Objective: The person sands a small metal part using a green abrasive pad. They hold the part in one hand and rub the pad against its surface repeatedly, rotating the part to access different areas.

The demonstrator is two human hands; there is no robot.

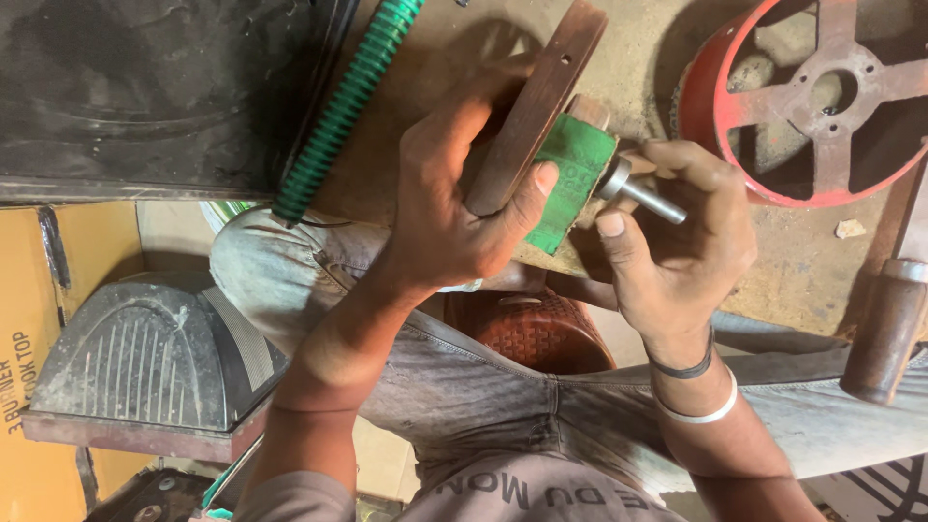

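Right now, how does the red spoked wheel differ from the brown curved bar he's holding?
The red spoked wheel is a closed ring with spokes to a central hub; the brown curved bar is one flat, open strip. The wheel lies untouched on the dusty surface, while the left hand clamps the bar with a green abrasive sheet. The right hand holds a metal shaft at the sheet, not at the wheel. Both look worn.

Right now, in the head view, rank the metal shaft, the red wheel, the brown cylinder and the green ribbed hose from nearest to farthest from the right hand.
1. Metal shaft: in the right hand.
2. Red wheel: just above, upper right.
3. Brown cylinder: far right edge.
4. Green ribbed hose: upper left, beyond the left hand.
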